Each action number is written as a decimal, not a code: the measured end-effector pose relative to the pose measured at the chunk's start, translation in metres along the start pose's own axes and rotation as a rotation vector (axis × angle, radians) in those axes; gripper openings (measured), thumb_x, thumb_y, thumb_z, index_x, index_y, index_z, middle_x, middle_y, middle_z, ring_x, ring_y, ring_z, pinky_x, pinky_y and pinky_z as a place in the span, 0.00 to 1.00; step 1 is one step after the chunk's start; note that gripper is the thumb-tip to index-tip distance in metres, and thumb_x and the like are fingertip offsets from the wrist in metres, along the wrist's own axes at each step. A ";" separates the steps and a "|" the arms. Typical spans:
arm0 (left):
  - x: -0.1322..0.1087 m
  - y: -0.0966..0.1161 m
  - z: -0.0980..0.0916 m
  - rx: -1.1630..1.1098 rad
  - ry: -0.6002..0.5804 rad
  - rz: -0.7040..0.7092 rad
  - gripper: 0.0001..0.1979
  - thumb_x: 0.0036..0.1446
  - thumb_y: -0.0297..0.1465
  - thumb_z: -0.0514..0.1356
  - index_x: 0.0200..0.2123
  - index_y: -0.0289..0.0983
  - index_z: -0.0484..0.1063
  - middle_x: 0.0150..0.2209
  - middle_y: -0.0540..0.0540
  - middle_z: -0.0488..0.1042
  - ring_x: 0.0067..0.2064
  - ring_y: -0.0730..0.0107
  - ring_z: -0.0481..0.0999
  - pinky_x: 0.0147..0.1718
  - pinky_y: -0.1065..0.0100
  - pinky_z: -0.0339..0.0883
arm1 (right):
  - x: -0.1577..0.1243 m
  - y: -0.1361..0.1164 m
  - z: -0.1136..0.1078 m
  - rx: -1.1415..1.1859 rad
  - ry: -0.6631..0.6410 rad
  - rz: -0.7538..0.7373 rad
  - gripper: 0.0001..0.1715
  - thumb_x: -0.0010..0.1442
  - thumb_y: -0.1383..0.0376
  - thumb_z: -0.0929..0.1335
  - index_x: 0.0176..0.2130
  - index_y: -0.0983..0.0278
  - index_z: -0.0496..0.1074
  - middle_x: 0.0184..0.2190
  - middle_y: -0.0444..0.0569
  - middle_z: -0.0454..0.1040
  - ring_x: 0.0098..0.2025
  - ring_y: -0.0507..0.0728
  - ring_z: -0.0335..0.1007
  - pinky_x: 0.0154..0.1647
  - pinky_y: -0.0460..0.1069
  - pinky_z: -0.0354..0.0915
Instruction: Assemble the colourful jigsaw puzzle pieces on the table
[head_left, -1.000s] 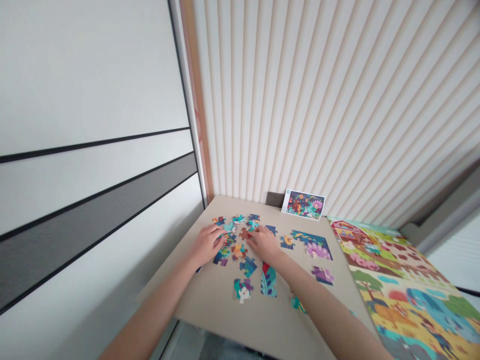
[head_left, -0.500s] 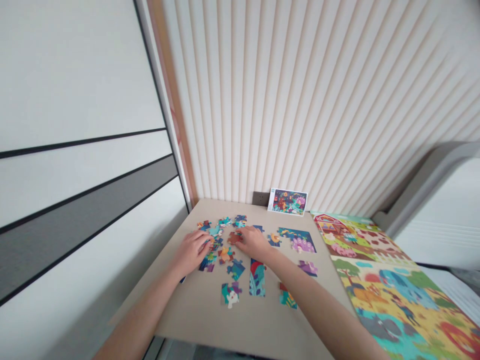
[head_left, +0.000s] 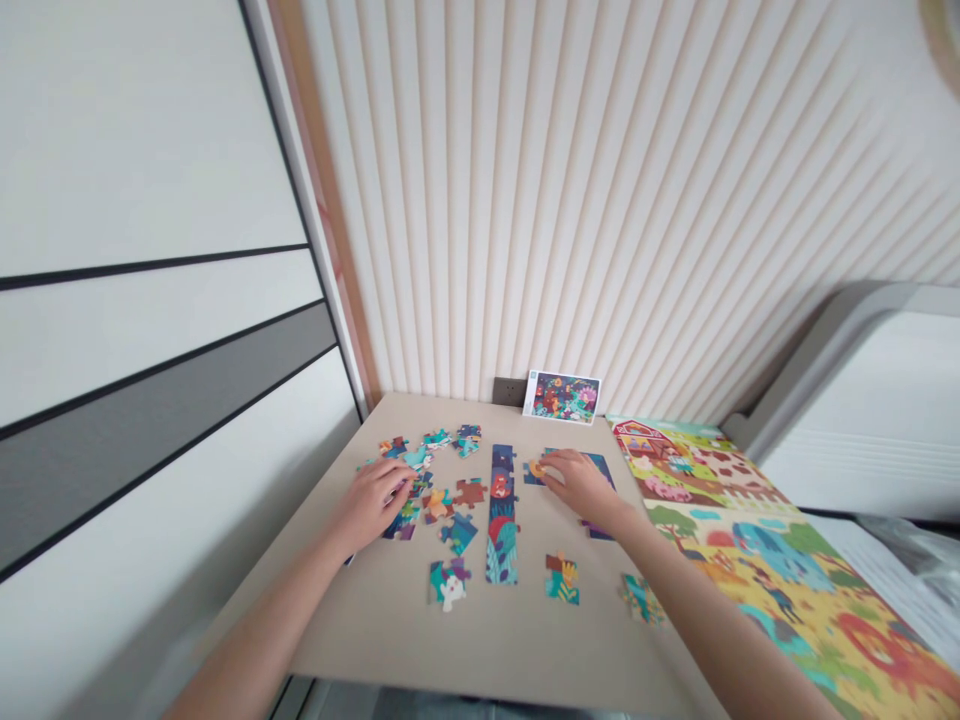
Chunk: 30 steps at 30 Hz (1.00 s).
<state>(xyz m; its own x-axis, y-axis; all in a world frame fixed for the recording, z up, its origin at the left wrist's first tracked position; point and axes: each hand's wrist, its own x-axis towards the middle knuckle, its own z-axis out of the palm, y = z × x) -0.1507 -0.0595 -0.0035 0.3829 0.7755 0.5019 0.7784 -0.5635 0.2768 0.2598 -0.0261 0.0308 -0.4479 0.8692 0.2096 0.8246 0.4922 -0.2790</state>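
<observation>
My left hand (head_left: 373,502) rests at the left of the table, fingers curled together over a loose cluster of jigsaw pieces (head_left: 405,520). What lies under its fingertips is hidden. My right hand (head_left: 581,484) has its fingertips closed at the right edge of a blue puzzle piece with an orange shape (head_left: 534,470), which lies on the table. Behind that hand, a joined dark-blue section (head_left: 600,465) is partly covered. Between the hands runs a tall joined strip (head_left: 502,515). A brown piece (head_left: 470,491) lies just left of the strip.
A picture card (head_left: 562,397) leans against the ribbed wall by a socket (head_left: 509,391). Nearer me are a white-animal piece (head_left: 449,585), a yellow-plant piece (head_left: 562,579) and a teal piece (head_left: 641,600). Finished farm and animal puzzles (head_left: 780,570) lie right of the table.
My right hand has left the brown piece and moved right to the blue piece with the orange shape. The left hand stays over the cluster. The view has shifted slightly right.
</observation>
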 end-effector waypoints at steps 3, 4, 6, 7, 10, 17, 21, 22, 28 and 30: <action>0.001 0.002 0.001 0.005 -0.020 -0.004 0.13 0.69 0.36 0.52 0.46 0.43 0.76 0.46 0.44 0.78 0.48 0.60 0.77 0.51 0.59 0.69 | -0.011 0.022 -0.009 -0.013 -0.029 0.042 0.21 0.65 0.59 0.68 0.56 0.60 0.75 0.55 0.54 0.77 0.60 0.63 0.70 0.63 0.58 0.60; 0.001 0.002 0.001 0.008 -0.027 -0.006 0.13 0.69 0.36 0.52 0.46 0.43 0.76 0.46 0.45 0.78 0.49 0.60 0.77 0.51 0.59 0.68 | -0.013 0.025 -0.010 -0.012 -0.042 0.043 0.22 0.65 0.58 0.68 0.57 0.59 0.75 0.56 0.54 0.76 0.61 0.63 0.69 0.64 0.58 0.60; 0.000 0.001 0.003 0.008 -0.034 -0.007 0.13 0.69 0.35 0.52 0.46 0.44 0.76 0.47 0.45 0.78 0.49 0.60 0.77 0.52 0.58 0.68 | -0.013 0.026 -0.011 -0.005 -0.071 0.033 0.24 0.65 0.57 0.68 0.59 0.58 0.73 0.58 0.53 0.75 0.62 0.62 0.68 0.65 0.57 0.59; 0.000 0.000 0.003 0.005 -0.034 -0.006 0.13 0.69 0.35 0.52 0.46 0.44 0.76 0.47 0.45 0.78 0.49 0.60 0.77 0.52 0.58 0.68 | -0.011 0.025 -0.010 -0.002 -0.082 0.026 0.25 0.65 0.56 0.69 0.59 0.58 0.73 0.59 0.53 0.74 0.63 0.62 0.67 0.65 0.56 0.58; -0.001 -0.001 0.004 0.000 -0.032 -0.005 0.13 0.69 0.35 0.52 0.46 0.44 0.76 0.47 0.44 0.77 0.49 0.60 0.77 0.51 0.58 0.68 | -0.002 0.018 -0.002 -0.001 -0.105 0.009 0.28 0.64 0.54 0.70 0.61 0.58 0.71 0.60 0.53 0.73 0.65 0.62 0.65 0.65 0.56 0.58; -0.002 -0.006 -0.002 0.046 0.029 -0.066 0.12 0.68 0.35 0.53 0.46 0.43 0.76 0.47 0.44 0.77 0.50 0.58 0.76 0.53 0.57 0.67 | 0.015 0.006 0.011 -0.039 -0.121 -0.041 0.26 0.63 0.59 0.70 0.60 0.59 0.72 0.57 0.53 0.76 0.61 0.61 0.68 0.64 0.53 0.57; -0.009 -0.023 -0.016 0.175 0.223 -0.276 0.11 0.67 0.34 0.53 0.46 0.42 0.74 0.46 0.43 0.78 0.50 0.55 0.76 0.53 0.56 0.66 | 0.029 0.012 0.008 -0.079 -0.106 -0.034 0.29 0.62 0.59 0.71 0.61 0.60 0.71 0.55 0.54 0.76 0.60 0.61 0.69 0.63 0.53 0.57; -0.012 -0.027 -0.019 0.219 0.268 -0.334 0.11 0.67 0.34 0.53 0.47 0.41 0.74 0.46 0.42 0.78 0.50 0.54 0.75 0.53 0.55 0.66 | 0.035 0.015 0.006 -0.090 -0.092 -0.023 0.29 0.63 0.59 0.70 0.61 0.60 0.71 0.56 0.55 0.76 0.60 0.62 0.69 0.63 0.53 0.57; -0.021 -0.034 -0.022 0.358 0.250 -0.490 0.11 0.65 0.34 0.54 0.44 0.41 0.74 0.45 0.40 0.78 0.49 0.51 0.75 0.50 0.54 0.67 | 0.077 0.031 0.000 -0.158 -0.034 0.071 0.27 0.65 0.61 0.67 0.61 0.63 0.70 0.57 0.60 0.74 0.60 0.66 0.67 0.61 0.56 0.58; -0.022 -0.034 -0.019 0.357 0.219 -0.521 0.11 0.64 0.34 0.54 0.43 0.40 0.75 0.44 0.40 0.78 0.49 0.51 0.75 0.49 0.54 0.67 | 0.085 0.028 0.002 -0.169 -0.041 0.078 0.25 0.64 0.62 0.68 0.60 0.65 0.72 0.56 0.61 0.74 0.59 0.67 0.68 0.60 0.56 0.59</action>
<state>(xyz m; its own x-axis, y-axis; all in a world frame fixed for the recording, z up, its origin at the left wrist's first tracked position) -0.1948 -0.0625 -0.0082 -0.1683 0.8241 0.5409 0.9655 0.0273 0.2588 0.2442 0.0622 0.0385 -0.3911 0.9073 0.1546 0.9021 0.4112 -0.1307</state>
